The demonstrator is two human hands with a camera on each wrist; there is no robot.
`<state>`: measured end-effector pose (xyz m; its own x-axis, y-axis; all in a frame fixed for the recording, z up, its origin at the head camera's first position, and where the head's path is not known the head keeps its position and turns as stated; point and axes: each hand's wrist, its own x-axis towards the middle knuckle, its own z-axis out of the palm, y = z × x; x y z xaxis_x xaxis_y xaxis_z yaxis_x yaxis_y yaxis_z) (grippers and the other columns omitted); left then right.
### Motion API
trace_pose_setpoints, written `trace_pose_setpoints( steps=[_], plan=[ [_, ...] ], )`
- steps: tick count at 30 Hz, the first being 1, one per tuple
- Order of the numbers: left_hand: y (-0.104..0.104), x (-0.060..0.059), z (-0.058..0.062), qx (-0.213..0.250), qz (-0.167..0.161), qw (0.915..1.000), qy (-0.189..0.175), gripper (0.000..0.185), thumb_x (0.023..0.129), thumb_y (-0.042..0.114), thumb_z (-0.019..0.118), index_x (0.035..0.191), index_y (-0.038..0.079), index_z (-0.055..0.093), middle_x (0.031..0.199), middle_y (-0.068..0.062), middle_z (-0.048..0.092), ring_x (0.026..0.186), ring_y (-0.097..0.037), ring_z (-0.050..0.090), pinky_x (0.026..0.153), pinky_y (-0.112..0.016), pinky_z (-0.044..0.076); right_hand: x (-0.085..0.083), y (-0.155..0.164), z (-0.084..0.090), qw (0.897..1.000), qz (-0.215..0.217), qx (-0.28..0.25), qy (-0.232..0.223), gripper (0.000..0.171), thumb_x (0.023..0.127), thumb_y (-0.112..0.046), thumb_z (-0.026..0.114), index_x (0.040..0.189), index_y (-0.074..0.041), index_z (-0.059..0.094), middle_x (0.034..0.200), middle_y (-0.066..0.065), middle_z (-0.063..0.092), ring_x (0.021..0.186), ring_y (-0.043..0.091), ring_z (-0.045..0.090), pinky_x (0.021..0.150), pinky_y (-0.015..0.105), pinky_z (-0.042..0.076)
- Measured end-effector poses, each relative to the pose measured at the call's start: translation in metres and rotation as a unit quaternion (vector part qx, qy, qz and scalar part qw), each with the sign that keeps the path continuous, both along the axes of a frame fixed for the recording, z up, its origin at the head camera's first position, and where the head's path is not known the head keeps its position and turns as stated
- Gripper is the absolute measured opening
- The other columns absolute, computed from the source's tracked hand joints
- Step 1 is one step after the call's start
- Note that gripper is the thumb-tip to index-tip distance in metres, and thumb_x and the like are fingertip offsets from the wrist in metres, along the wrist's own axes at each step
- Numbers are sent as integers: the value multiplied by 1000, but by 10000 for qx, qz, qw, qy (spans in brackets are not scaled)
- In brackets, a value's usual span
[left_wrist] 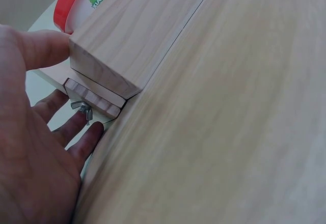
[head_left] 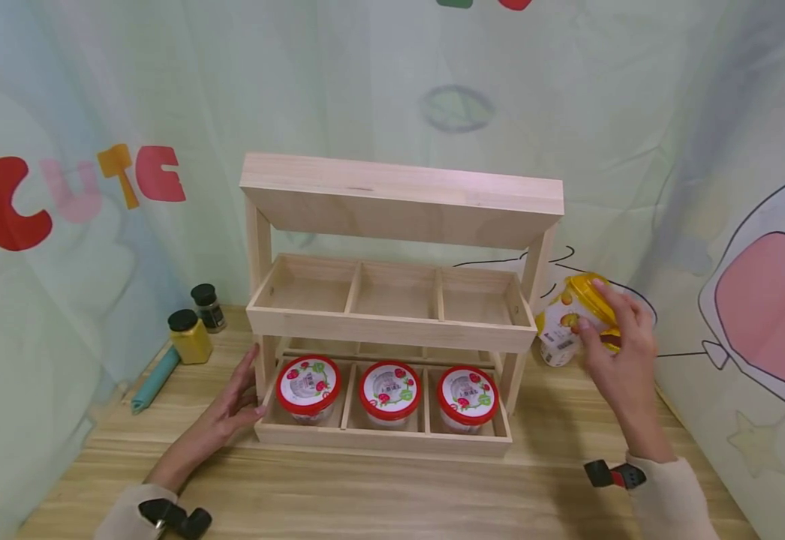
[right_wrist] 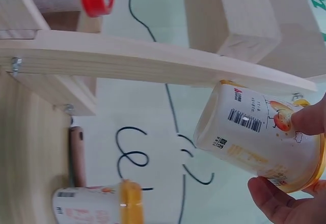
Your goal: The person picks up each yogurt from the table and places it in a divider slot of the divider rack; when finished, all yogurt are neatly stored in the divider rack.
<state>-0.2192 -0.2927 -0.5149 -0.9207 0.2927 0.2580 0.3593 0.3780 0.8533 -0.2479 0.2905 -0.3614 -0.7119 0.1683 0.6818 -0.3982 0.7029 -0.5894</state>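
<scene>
A wooden display stand [head_left: 392, 323] has two divided trays under a slanted top board. Each lower compartment holds a tub with a red-rimmed lid: left [head_left: 308, 385], middle [head_left: 390, 390] and right [head_left: 468, 395]. My left hand [head_left: 225, 415] rests against the stand's lower left corner, thumb at the tray's end [left_wrist: 102, 66], fingertips beside a wing nut [left_wrist: 83, 110]. To the right of the upper tray, my right hand [head_left: 624, 360] pinches a tilted white cup [right_wrist: 242, 127] with a yellow lid between thumb and fingers. Its base points toward the stand's right post [right_wrist: 153, 61].
Another yellow-lidded cup [right_wrist: 89, 203] stands on the table at the right, partly behind my hand in the head view. At the left are a yellow jar [head_left: 191, 339], a small dark-capped jar [head_left: 209, 309] and a teal stick-like thing [head_left: 155, 381]. A printed curtain [head_left: 365, 75] surrounds the table.
</scene>
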Motion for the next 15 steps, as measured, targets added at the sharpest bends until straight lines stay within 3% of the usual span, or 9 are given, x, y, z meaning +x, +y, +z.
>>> trace_pose_setpoints(
  steps=[2, 3, 6, 9, 11, 15],
  plan=[
    [0, 0, 0, 17, 7, 10000, -9, 100, 103, 11, 64, 174, 31, -3, 171, -37, 22, 139, 12, 39, 105, -10, 40, 3, 0, 5, 10000, 0, 20, 49, 58, 100, -5, 70, 154, -27, 60, 153, 23, 48, 124, 39, 57, 85, -4, 40],
    [0, 0, 0, 19, 8, 10000, -7, 100, 103, 11, 64, 174, 31, -3, 171, -37, 22, 141, 10, 39, 105, -10, 39, 4, 0, 7, 10000, -15, 40, 76, 59, 100, -5, 69, 154, -27, 60, 154, 23, 48, 124, 39, 57, 85, -4, 40],
    [1, 0, 0, -5, 20, 10000, -13, 100, 103, 11, 64, 174, 31, -4, 172, -37, 21, 152, -25, 44, 105, -9, 39, 9, 0, 14, 9999, -74, 74, 120, 60, 100, -5, 69, 155, -28, 59, 153, 22, 49, 123, 35, 56, 85, -4, 39],
    [2, 1, 1, -37, 38, 10000, -20, 101, 103, 11, 64, 174, 31, -5, 171, -38, 21, 147, -59, 36, 104, -10, 39, 12, 0, 19, 9998, -105, 100, 154, 61, 100, -5, 69, 155, -29, 58, 152, 22, 49, 122, 34, 56, 86, -3, 39],
    [2, 1, 1, -52, 61, 10000, -11, 101, 103, 11, 64, 174, 30, -5, 170, -38, 22, 146, -61, 37, 104, -10, 40, 13, -1, 22, 9997, -94, 111, 173, 61, 100, -4, 69, 156, -29, 58, 153, 23, 49, 122, 34, 56, 86, -3, 39],
    [1, 1, 0, -88, 78, 9999, 25, 100, 103, 10, 64, 174, 30, -4, 169, -38, 24, 146, -49, 43, 104, -11, 42, 16, -3, 27, 9997, -69, 73, 220, 62, 100, -3, 69, 156, -29, 58, 154, 21, 49, 121, 26, 55, 87, -3, 40]
  ],
)
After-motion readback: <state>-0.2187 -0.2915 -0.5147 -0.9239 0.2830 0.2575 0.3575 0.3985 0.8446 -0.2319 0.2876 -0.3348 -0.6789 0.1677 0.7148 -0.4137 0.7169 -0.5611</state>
